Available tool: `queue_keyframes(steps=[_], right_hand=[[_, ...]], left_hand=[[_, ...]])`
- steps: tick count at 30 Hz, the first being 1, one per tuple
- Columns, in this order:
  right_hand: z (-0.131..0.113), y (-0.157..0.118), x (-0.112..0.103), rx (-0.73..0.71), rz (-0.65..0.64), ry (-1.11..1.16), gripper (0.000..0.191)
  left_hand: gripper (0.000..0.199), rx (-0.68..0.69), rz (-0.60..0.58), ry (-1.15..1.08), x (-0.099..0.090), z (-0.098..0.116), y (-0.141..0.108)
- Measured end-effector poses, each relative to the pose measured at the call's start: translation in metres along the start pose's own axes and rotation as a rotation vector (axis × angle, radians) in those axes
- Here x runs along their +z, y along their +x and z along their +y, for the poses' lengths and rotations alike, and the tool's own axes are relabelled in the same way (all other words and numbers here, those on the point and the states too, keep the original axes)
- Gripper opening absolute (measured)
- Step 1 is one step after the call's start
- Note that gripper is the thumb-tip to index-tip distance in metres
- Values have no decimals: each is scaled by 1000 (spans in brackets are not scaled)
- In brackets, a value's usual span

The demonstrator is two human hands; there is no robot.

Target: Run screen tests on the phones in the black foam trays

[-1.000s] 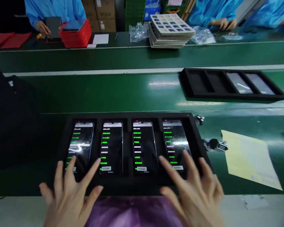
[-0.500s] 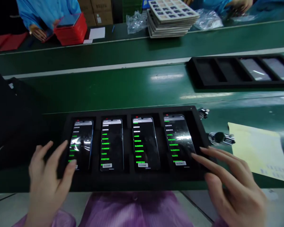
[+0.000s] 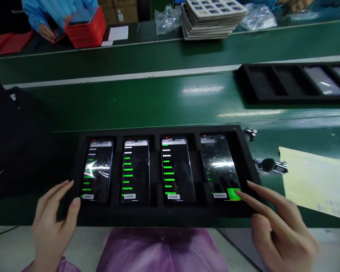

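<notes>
A black tray holds several lit phones in separate slots. Lists of green and white text show on the left phone, the second phone and the third phone. The rightmost phone has a bright green block at its lower right corner. One finger of my right hand is at that corner, the other fingers spread over the tray's right edge; the hand holds nothing. My left hand, fingers apart and holding nothing, is at the tray's left end.
Metal clamps and a yellow paper lie right of the tray. Another black tray with phones is farther back. Across the bench are stacked white trays, red trays and a person in blue. Dark cloth is at left.
My left hand has drawn back left, off the left phone. My right finger has moved to the rightmost phone's lower corner, where a green block now shows and most list text has faded.
</notes>
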State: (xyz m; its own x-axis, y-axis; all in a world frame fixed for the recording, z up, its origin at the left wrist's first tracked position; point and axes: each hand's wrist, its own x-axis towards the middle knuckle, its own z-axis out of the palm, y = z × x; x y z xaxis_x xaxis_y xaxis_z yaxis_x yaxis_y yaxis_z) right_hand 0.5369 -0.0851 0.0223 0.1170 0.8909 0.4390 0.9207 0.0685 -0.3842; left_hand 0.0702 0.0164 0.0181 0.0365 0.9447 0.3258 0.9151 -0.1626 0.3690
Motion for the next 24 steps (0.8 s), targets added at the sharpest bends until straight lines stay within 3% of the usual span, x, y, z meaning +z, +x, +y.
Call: queue_keyframes(steps=[5, 9, 10, 17, 22, 24], right_hand=[[21, 26, 31, 29, 21, -127, 77], [42, 52, 39, -82, 103, -21, 11], [43, 55, 37, -95, 129, 6, 3], [24, 25, 15, -109, 52, 90, 20], [29, 6, 16, -143, -24, -9, 37], [32, 2, 15, -115, 8, -7, 49]], left_hand=[[38, 99, 59, -35, 12, 0, 8], [36, 128, 104, -60, 19, 1, 14], [35, 131, 110, -65, 20, 1, 14], [29, 117, 156, -54, 27, 0, 10], [30, 122, 168, -53, 24, -2, 9], [32, 132, 151, -51, 20, -7, 7]])
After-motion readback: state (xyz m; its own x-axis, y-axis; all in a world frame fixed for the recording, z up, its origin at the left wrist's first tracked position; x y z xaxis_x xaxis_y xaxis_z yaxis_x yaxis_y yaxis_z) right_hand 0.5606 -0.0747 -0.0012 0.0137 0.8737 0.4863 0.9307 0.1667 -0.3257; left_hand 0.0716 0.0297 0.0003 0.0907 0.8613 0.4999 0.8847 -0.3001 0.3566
